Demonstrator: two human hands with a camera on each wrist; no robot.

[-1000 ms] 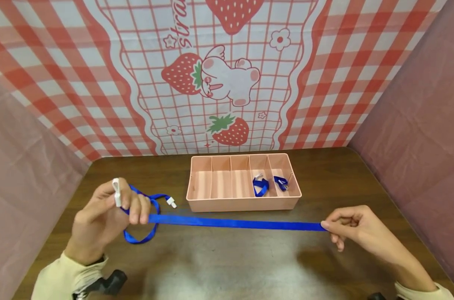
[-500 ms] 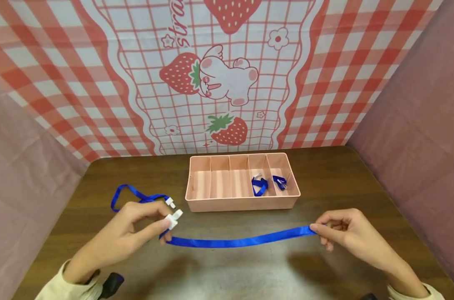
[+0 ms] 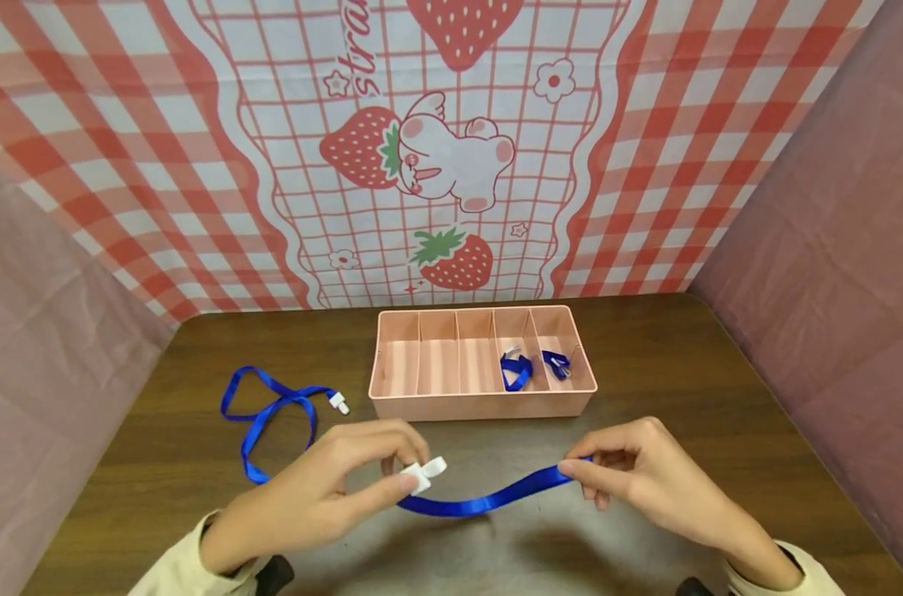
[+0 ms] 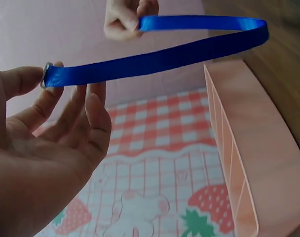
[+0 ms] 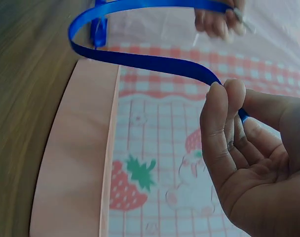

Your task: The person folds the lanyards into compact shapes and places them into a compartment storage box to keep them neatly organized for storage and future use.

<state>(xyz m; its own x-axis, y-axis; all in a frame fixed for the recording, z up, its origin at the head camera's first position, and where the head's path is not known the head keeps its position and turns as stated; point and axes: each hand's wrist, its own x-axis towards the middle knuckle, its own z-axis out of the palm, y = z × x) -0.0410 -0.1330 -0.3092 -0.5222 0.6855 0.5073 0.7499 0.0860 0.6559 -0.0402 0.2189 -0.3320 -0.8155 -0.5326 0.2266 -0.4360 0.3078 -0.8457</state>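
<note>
A blue lanyard (image 3: 466, 507) sags in a shallow curve between both hands. My left hand (image 3: 324, 488) pinches its white plastic clip (image 3: 420, 478) between thumb and fingers. At the other side, my right hand (image 3: 645, 472) pinches the strap between thumb and index finger; a short bit of blue shows past the fingertips. From the left wrist view, the strap (image 4: 155, 61) bends round in a U toward the right hand. A second blue lanyard (image 3: 290, 396) with a white clip lies loosely looped on the table, left of the box and partly behind my left forearm.
A pink box (image 3: 481, 406) with several compartments stands at the back middle. Its two right compartments hold one folded blue lanyard (image 3: 521, 372) and another blue lanyard (image 3: 558, 364). A checked strawberry cloth (image 3: 451, 165) hangs behind the brown table (image 3: 645, 356).
My left hand has turned and moved right with the clip, and my right hand has come left. The strap, taut a second ago, now hangs slack. The looped lanyard on the table is uncovered more.
</note>
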